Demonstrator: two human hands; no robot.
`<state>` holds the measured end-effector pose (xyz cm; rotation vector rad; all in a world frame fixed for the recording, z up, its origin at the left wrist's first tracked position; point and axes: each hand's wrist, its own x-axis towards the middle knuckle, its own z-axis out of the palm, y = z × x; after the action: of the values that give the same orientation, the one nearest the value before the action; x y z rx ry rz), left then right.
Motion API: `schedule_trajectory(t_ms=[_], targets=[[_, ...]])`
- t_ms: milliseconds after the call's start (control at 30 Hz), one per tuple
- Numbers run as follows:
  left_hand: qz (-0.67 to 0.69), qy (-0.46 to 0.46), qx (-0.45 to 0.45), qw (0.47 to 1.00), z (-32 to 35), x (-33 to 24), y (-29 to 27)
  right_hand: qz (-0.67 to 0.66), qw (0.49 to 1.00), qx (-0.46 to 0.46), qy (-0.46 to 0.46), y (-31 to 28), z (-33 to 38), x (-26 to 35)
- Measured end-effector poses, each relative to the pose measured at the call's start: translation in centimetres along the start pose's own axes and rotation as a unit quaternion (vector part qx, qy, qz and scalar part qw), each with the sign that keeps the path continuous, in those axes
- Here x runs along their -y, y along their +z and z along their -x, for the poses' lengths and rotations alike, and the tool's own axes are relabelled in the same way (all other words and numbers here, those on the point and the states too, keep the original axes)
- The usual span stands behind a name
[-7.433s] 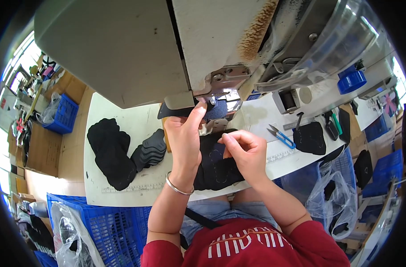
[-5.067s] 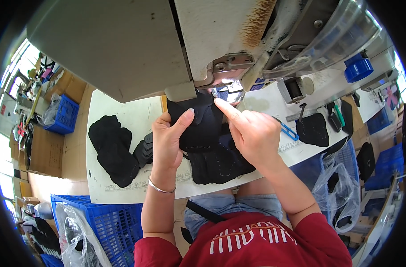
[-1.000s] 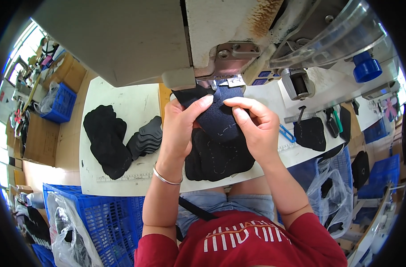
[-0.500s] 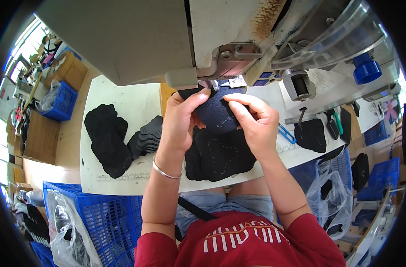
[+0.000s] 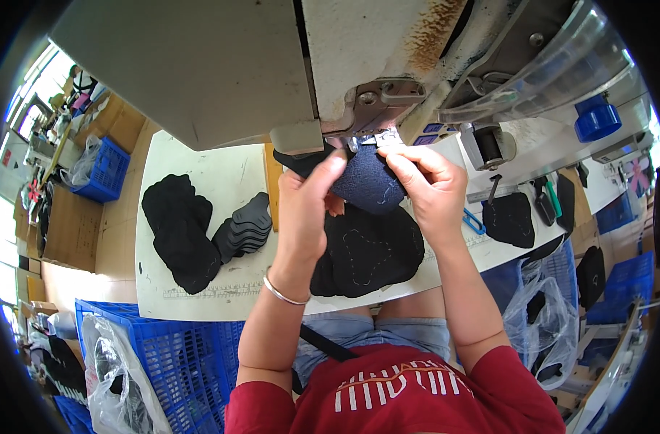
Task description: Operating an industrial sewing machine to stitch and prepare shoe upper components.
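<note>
Above the middle of the white-topped desk (image 5: 236,170), back from its near edge, I find the dark blue, rough-textured cloth piece (image 5: 370,182) just under the front of a large beige sewing machine (image 5: 193,79). Its far end meets the small shiny metal foot (image 5: 364,141); I cannot tell from here whether it is clamped there. Its near end bulges toward the desk's near edge, with a short pale marking line on it.

I have the left hand (image 5: 301,213) at the cloth's left side, its grip pinching that side, thumb on top and fingers mostly hidden beneath. The right hand (image 5: 438,199) pinches the upper right border between thumb and forefinger, close to the foot.

I judge the cloth light, soft and springy, with a surface too coarse to slip easily and nothing fragile about it; its likelier fault is stretching or puckering. I would take it by its two side borders, pressing lightly, keeping the fingertips clear of the metal.

Between the cloth and the desk's near edge lies a stack of soft black cloth pieces with a dashed pale outline (image 5: 370,253). Toward the desk's left edge I see fanned, dark grey, curved flat pieces (image 5: 245,226) beside a heaped black fabric pile (image 5: 182,239).
</note>
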<state>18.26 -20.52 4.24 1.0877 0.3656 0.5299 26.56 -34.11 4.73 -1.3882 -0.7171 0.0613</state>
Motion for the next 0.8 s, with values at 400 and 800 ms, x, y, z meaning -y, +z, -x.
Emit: schedule_trajectory(t_ms=[400, 800], targets=[[0.016, 0.071, -0.039, 0.997, 0.3, -0.3, -0.2, 0.143, 0.982, -0.042, -0.120, -0.9, 0.1, -1.0], [0.063, 0.059, -0.048, 0.995, 1.1, 0.3, 0.1, 0.420, 0.844, -0.044, -0.331, -0.1, 1.8, -1.1]])
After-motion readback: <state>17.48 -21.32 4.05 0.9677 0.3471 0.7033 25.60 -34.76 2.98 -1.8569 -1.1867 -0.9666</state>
